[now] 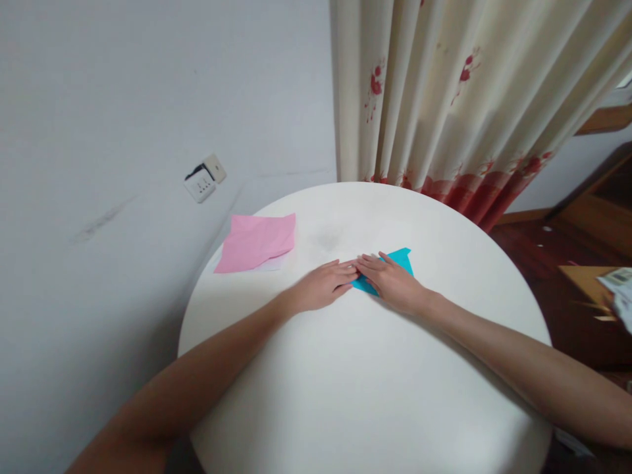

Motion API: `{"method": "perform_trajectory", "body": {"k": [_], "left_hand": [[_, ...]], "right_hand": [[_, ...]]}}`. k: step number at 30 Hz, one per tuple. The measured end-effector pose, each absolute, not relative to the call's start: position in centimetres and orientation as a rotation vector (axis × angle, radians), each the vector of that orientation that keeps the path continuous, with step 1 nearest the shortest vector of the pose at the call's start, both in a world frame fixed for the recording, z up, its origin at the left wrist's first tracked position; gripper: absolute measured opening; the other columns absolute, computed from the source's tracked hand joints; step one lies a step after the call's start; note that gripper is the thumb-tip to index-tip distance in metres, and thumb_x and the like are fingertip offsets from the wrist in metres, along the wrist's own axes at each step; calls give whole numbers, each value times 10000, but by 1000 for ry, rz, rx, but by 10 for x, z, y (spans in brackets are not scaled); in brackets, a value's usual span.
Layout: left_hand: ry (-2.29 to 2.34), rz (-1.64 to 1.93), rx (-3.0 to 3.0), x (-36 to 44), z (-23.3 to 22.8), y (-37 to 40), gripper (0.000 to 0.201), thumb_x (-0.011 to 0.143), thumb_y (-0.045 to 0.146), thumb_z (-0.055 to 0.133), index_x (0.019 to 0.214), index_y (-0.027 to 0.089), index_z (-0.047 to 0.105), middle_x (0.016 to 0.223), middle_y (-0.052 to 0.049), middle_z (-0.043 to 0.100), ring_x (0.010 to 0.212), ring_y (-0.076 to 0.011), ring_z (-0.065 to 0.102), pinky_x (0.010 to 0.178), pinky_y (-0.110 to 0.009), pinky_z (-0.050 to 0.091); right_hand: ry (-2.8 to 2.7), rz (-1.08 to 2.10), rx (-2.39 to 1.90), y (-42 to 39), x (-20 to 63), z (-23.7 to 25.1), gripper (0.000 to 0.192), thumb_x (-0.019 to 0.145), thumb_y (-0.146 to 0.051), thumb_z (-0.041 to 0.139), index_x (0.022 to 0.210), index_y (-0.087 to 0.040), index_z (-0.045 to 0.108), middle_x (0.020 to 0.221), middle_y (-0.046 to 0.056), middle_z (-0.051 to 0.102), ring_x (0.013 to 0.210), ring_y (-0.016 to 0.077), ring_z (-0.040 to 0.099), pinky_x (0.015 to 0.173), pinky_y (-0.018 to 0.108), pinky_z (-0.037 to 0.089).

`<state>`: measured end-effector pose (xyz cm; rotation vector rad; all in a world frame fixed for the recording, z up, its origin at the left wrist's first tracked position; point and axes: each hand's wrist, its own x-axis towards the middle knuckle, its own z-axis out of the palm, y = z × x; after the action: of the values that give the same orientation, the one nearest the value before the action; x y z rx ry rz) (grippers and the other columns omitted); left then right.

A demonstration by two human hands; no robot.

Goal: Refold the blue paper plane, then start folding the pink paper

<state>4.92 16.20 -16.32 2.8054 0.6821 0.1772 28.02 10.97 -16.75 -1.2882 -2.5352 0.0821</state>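
My left hand point(323, 284) and right hand point(392, 282) lie flat, fingers straight, pressing the blue folded paper point(401, 261) on the round white worktop point(365, 368). Nothing is grasped. Pink paper point(257, 241) lies at ten o'clock.

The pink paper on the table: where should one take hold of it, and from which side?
Probably the near left corner of the pink paper, coming from the left side. It lies flat on the table, so there is no raised part to pinch, but that corner reaches the table's rim, where a finger could slip under. Both hands, left hand and right hand, rest flat on the blue paper.
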Motion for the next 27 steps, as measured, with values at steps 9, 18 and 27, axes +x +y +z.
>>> {"method": "perform_trajectory", "body": {"k": [9,18,27], "left_hand": [[937,150,2841,53,-164,159,497,1066,336,232,1552,250,292,1615,-42,290,1511,-195,215,1227,-459,151],[943,46,2933,51,-169,154,670,1044,548,218,1597,198,76,1659,-77,95,1540,-226,62,1228,-481,91],[903,24,2912,48,-166,155,613,1035,567,283,1584,323,159,1660,-66,79,1539,-249,71,1216,-508,106]], "right_hand": [[-2476,65,-1488,101,266,-176,635,1047,-461,301,1522,-43,354,1588,213,286,1491,301,252,1204,525,257],[-2518,46,-1577,107,270,-177,726,1033,-561,193,1573,-78,249,1630,156,185,1519,290,152,1219,551,177],[-2424,33,-1772,123,291,-178,635,1046,-465,156,1576,-132,259,1641,133,194,1519,308,157,1190,595,204]]}}
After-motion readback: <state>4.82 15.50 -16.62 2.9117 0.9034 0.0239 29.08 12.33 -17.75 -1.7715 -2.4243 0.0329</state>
